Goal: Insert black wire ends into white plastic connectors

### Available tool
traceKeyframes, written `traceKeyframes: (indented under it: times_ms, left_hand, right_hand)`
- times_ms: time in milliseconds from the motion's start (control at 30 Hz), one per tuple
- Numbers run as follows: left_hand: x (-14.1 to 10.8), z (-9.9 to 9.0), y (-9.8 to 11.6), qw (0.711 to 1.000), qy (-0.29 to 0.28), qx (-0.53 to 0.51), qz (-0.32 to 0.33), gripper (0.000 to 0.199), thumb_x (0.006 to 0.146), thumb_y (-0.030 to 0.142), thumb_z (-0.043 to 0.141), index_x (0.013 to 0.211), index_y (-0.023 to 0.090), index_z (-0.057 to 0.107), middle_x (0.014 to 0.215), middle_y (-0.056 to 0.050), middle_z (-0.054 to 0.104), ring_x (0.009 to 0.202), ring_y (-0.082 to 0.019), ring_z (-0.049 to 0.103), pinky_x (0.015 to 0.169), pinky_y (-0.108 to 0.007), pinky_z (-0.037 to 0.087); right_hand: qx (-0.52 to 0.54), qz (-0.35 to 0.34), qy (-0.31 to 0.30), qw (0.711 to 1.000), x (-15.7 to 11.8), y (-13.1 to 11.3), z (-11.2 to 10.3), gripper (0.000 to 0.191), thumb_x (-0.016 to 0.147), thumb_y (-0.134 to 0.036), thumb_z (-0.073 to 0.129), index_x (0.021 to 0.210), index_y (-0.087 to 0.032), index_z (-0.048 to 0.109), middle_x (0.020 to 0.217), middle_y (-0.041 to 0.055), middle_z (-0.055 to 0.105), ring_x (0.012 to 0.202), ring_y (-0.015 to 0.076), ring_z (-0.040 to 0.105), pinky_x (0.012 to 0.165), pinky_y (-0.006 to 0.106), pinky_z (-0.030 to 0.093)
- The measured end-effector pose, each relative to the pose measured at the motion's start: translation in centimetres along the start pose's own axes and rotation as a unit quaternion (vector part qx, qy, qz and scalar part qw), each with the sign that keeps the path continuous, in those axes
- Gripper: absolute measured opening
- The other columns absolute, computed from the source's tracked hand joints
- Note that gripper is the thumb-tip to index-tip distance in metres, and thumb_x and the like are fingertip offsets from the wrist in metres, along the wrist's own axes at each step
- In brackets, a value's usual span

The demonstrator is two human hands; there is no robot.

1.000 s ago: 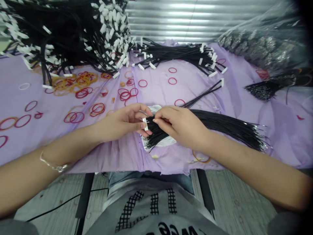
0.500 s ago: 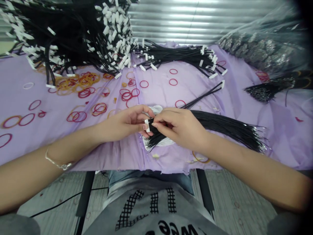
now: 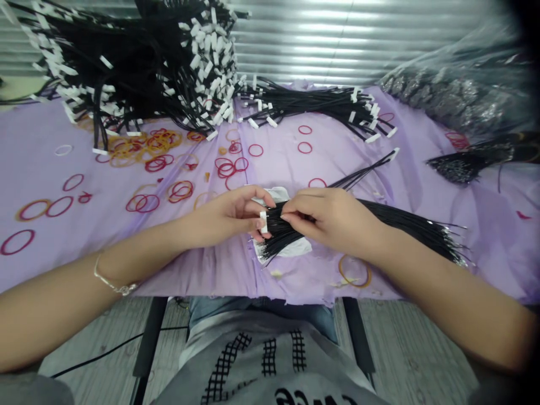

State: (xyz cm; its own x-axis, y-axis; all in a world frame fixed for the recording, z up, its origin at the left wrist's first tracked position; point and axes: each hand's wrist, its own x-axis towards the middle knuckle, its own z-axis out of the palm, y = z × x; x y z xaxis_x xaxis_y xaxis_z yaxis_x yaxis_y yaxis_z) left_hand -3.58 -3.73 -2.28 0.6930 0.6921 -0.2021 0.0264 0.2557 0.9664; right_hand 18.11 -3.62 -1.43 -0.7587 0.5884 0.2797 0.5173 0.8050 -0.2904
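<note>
Between the thumb and fingers of my left hand (image 3: 238, 216) is a small white connector (image 3: 264, 221). My right hand (image 3: 324, 216) is just to its right, thumb and forefinger pinched together over the black wires; whether a single wire sits in that pinch is too small to be sure. Beneath both hands lies a bundle of loose black wires (image 3: 405, 228) with bare silvery ends, stretching off to the right. A white sheet (image 3: 299, 246) shows under the bundle. Behind my right hand lie a few black wires (image 3: 358, 171) ending in a white connector (image 3: 394, 154).
A big heap of black cables with white connectors (image 3: 139, 73) stands at the back left, beside a smaller pile (image 3: 307, 104). Red and yellow rubber bands (image 3: 156, 143) are scattered over the purple cloth (image 3: 211, 264). Clear plastic bags (image 3: 455, 101) and another wire bundle (image 3: 455, 163) lie right.
The whole scene has shifted slightly right and down as the head moved. My right hand has drawn a little away from the connector, which my left hand still holds.
</note>
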Motion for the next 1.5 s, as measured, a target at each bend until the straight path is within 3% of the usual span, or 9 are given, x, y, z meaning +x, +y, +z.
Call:
traceKeyframes:
  times_ms: [333, 633, 867, 1100, 1167, 1333, 1500]
  left_hand:
    - [0.0, -0.1, 0.0, 1.000, -0.005, -0.004, -0.015, 0.025, 0.081, 0.013, 0.063, 0.100, 0.016, 0.047, 0.080, -0.003, 0.068, 0.071, -0.013, 0.067, 0.068, -0.026, 0.054]
    - [0.0, -0.3, 0.2, 1.000, -0.014, 0.010, -0.013, 0.024, 0.081, 0.015, 0.065, 0.100, 0.016, 0.049, 0.078, -0.002, 0.069, 0.070, -0.013, 0.067, 0.067, -0.025, 0.055]
    - [0.1, -0.3, 0.2, 1.000, -0.014, 0.017, -0.013, 0.023, 0.082, 0.014, 0.063, 0.099, 0.015, 0.048, 0.079, -0.003, 0.067, 0.071, -0.014, 0.067, 0.066, -0.026, 0.055]
    - [0.0, 0.0, 0.4, 1.000, -0.002, 0.000, -0.022, 0.027, 0.079, 0.013, 0.066, 0.100, 0.015, 0.050, 0.077, -0.002, 0.068, 0.070, -0.014, 0.067, 0.066, -0.025, 0.055]
    - [0.0, 0.0, 0.4, 1.000, -0.004, 0.002, -0.023, 0.026, 0.079, 0.011, 0.065, 0.100, 0.015, 0.050, 0.076, -0.002, 0.068, 0.069, -0.013, 0.067, 0.066, -0.025, 0.055]
    - [0.0, -0.2, 0.3, 1.000, -0.007, 0.010, -0.020, 0.023, 0.081, 0.011, 0.061, 0.101, 0.016, 0.049, 0.080, -0.002, 0.068, 0.072, -0.013, 0.067, 0.067, -0.025, 0.055]
    - [0.0, -0.3, 0.1, 1.000, -0.011, 0.015, -0.012, 0.023, 0.082, 0.011, 0.060, 0.101, 0.015, 0.048, 0.080, -0.003, 0.068, 0.072, -0.013, 0.067, 0.067, -0.026, 0.056]
  right_hand:
    - [0.033, -0.021, -0.012, 0.999, 0.0, 0.6, -0.5, 0.012, 0.082, -0.013, 0.052, 0.078, -0.016, 0.063, 0.075, 0.0025, 0.065, 0.064, 0.0115, 0.056, 0.059, 0.023, 0.040]
    - [-0.010, -0.027, -0.011, 1.000, 0.3, 1.1, 1.0, 0.020, 0.091, -0.022, 0.044, 0.086, -0.015, 0.062, 0.086, 0.0066, 0.055, 0.075, 0.0152, 0.050, 0.067, 0.027, 0.039]
    - [-0.058, -0.045, 0.004, 0.997, 0.5, 1.0, 0.5, 0.022, 0.093, -0.020, 0.039, 0.091, -0.013, 0.060, 0.087, 0.0083, 0.058, 0.079, 0.0176, 0.050, 0.070, 0.031, 0.040]
    - [0.099, -0.084, -0.077, 0.989, 0.0, 1.5, -0.9, 0.015, 0.085, -0.014, 0.048, 0.089, -0.015, 0.062, 0.081, 0.0039, 0.061, 0.072, 0.0120, 0.054, 0.069, 0.025, 0.043]
    - [0.116, -0.089, -0.075, 0.986, 0.0, 1.8, -1.0, 0.017, 0.083, -0.012, 0.049, 0.090, -0.016, 0.064, 0.081, 0.0030, 0.062, 0.071, 0.0108, 0.056, 0.068, 0.023, 0.044]
    - [0.126, -0.041, -0.048, 0.990, 0.2, 1.4, -0.6, 0.017, 0.083, -0.011, 0.051, 0.087, -0.015, 0.067, 0.082, 0.0044, 0.064, 0.073, 0.0113, 0.058, 0.069, 0.024, 0.043]
    - [0.154, 0.072, -0.035, 0.985, 0.5, 0.0, 0.0, 0.015, 0.085, -0.018, 0.052, 0.078, -0.013, 0.064, 0.073, 0.0020, 0.061, 0.066, 0.0100, 0.052, 0.064, 0.023, 0.038]
